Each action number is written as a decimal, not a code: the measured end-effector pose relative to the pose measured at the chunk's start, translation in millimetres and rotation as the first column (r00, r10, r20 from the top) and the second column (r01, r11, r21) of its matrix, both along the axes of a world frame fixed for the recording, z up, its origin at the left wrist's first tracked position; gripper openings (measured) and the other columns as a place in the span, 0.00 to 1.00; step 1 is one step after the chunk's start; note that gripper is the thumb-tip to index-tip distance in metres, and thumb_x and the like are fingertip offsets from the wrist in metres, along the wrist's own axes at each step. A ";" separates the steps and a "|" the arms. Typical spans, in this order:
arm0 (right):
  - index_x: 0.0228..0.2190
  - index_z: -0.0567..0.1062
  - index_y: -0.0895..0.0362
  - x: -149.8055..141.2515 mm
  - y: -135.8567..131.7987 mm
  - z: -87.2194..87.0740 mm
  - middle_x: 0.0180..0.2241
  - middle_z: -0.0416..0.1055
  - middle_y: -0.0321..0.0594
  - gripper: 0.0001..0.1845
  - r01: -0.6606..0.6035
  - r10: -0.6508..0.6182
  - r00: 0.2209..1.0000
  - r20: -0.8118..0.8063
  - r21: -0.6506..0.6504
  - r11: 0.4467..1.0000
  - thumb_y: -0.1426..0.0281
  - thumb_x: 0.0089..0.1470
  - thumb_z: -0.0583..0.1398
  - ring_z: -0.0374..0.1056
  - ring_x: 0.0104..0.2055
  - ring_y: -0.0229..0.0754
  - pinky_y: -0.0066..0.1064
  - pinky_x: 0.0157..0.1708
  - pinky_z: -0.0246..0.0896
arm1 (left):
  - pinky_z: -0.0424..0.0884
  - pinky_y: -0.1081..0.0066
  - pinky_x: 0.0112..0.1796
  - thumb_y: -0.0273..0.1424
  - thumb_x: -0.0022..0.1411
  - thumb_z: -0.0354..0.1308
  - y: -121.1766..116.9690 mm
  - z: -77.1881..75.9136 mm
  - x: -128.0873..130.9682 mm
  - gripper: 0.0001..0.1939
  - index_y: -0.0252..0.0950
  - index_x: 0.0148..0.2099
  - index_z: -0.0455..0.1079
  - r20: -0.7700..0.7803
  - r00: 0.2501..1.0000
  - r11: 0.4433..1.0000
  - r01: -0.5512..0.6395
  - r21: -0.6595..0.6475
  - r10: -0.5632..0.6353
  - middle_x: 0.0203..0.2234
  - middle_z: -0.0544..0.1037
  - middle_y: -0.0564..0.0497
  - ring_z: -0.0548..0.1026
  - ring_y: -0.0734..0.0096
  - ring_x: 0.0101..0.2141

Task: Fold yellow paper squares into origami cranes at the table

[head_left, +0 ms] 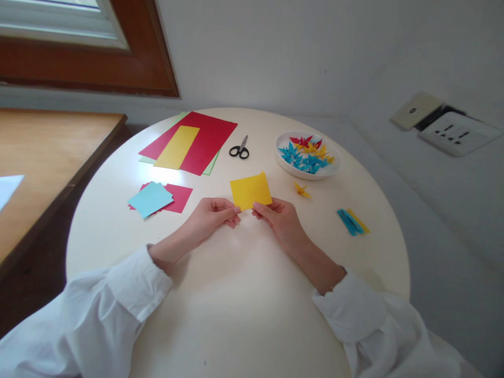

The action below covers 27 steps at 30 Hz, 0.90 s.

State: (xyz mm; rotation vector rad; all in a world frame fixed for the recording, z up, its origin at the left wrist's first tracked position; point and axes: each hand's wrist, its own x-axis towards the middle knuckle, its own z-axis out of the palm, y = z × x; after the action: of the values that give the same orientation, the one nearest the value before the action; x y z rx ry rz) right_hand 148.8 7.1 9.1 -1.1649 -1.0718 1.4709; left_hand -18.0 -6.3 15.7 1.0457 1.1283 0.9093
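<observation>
A square sheet of yellow paper [251, 191] is held up between my two hands above the middle of the table. My left hand [216, 215] pinches its lower left corner between thumb and fingers. At the lower right edge, my right hand [280, 215] grips the same sheet, its thumb lying on the front. The paper looks flat, with no crease that I can make out. Just beyond my right hand lies a small folded yellow paper crane [302, 190]. Left of my left hand, light blue paper squares [151, 199] overlap red paper [180, 198].
On the round white table [236, 315], black-handled scissors [240, 149] lie behind the sheet. A white dish [280, 167] holds several red, yellow and blue paper cranes. Large red paper [212, 131] lies back left with a yellow strip [177, 147]. Folded blue strips [349, 222] lie right.
</observation>
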 end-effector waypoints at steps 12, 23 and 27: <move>0.18 0.73 0.59 -0.3 -0.7 -0.2 0.18 0.69 0.34 0.10 0.004 -0.004 1.000 0.006 0.003 1.000 0.66 0.33 0.66 0.61 0.23 0.33 0.29 0.27 0.56 | 0.67 0.74 0.29 0.32 0.48 0.63 -0.6 -1.9 -1.0 0.08 0.31 0.24 0.71 0.025 1.000 1.000 -0.001 0.020 0.000 0.20 0.74 0.51 0.70 0.77 0.23; 0.19 0.74 0.59 -3.6 -4.9 1.2 0.18 0.69 0.34 0.10 -0.020 0.018 0.998 0.056 0.037 0.999 0.65 0.34 0.65 0.61 0.22 0.34 0.29 0.27 0.57 | 0.67 0.73 0.30 0.37 0.51 0.61 -1.2 -3.4 -0.4 0.13 0.31 0.31 0.73 0.014 0.996 0.995 0.084 0.043 -0.085 0.25 0.76 0.48 0.71 0.76 0.25; 0.20 0.74 0.58 -4.6 -4.5 -0.6 0.19 0.70 0.34 0.10 -0.029 0.028 0.998 0.049 0.023 0.999 0.65 0.34 0.65 0.61 0.22 0.34 0.29 0.27 0.58 | 0.66 0.73 0.29 0.38 0.52 0.60 -2.0 -5.9 1.0 0.13 0.31 0.29 0.73 -0.076 0.996 0.993 0.063 0.098 -0.056 0.25 0.76 0.48 0.69 0.76 0.24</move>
State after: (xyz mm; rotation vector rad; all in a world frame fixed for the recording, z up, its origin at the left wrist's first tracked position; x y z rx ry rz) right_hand 144.2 2.6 8.5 -1.1781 -1.1401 1.4547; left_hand -17.0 -8.2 9.8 1.1976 1.1155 0.8939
